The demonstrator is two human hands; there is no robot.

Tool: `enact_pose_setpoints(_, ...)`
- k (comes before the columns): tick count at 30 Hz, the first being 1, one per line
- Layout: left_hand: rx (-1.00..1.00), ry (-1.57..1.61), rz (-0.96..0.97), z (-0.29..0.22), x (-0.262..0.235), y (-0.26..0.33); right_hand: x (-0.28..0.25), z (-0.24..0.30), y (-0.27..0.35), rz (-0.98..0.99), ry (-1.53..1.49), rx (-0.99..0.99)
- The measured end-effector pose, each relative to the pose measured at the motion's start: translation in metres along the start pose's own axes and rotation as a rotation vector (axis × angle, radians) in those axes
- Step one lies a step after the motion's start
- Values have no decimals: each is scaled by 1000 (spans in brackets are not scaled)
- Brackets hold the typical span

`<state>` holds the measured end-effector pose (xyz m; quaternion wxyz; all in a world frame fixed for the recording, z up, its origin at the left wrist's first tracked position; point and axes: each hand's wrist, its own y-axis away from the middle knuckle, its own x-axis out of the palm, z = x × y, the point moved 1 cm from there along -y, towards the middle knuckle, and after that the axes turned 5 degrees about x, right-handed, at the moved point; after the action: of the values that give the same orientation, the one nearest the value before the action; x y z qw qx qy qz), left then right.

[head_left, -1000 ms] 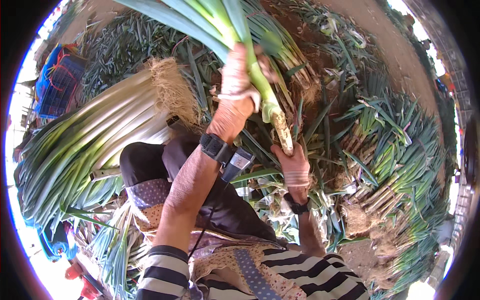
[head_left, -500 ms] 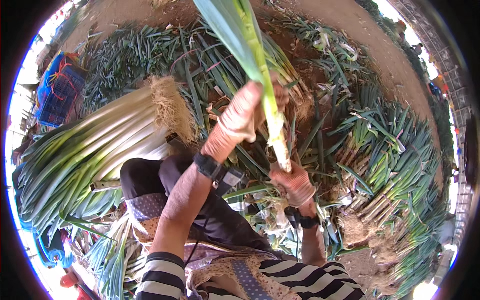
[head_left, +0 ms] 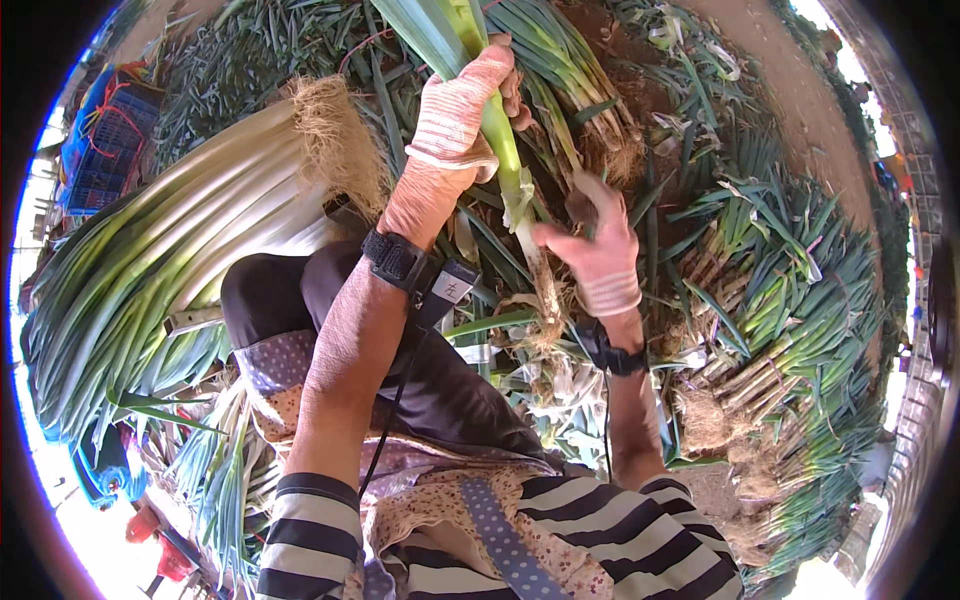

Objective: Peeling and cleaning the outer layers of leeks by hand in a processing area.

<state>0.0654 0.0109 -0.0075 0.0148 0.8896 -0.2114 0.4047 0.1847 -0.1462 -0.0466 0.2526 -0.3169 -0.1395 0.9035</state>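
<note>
My left hand (head_left: 465,110), in a thin pale glove, is wrapped round the green upper stalk of a leek (head_left: 512,168). The leek hangs at a slant in front of me, leaves up and away, with its soiled root end pointing down toward my lap. Beside the lower stalk, my right hand (head_left: 600,245) has its fingers spread, its thumb side close to the stalk and nothing in its grip. Whether the thumb touches the stalk I cannot tell. Loose peelings and torn leaves (head_left: 570,390) lie under the root end.
Left of my knees rests a big stack of cleaned leeks (head_left: 220,230), white ends and roots toward the middle. Untrimmed leek bundles (head_left: 740,400) cover the ground on the right, others (head_left: 560,70) lie ahead. A blue crate (head_left: 118,150) stands at far left.
My right hand has let go of the leek's lower end, opened and moved up beside the stalk. My left hand, still holding the leek, has shifted up and left.
</note>
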Motion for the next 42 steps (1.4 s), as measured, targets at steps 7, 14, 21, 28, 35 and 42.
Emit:
enact_pose_setpoints(7,-17,77,166,0,-6,-6,18,11,-31,369,-516,258)
enact_pose_setpoints(14,-23,9,59,-6,-17,-13,-17,-5,46,743,-235,137)
enact_pose_setpoints(21,-35,132,219,-5,-13,-5,-14,30,-11,53,-48,-163)
enact_pose_setpoints(28,-141,91,2,-1,3,3,13,27,-8,456,151,-298)
enact_pose_setpoints(35,-213,140,-27,39,-2,23,-1,35,36,551,516,-239)
enact_pose_setpoints(42,-58,-129,-416,7,3,6,-11,3,129,554,397,-250)
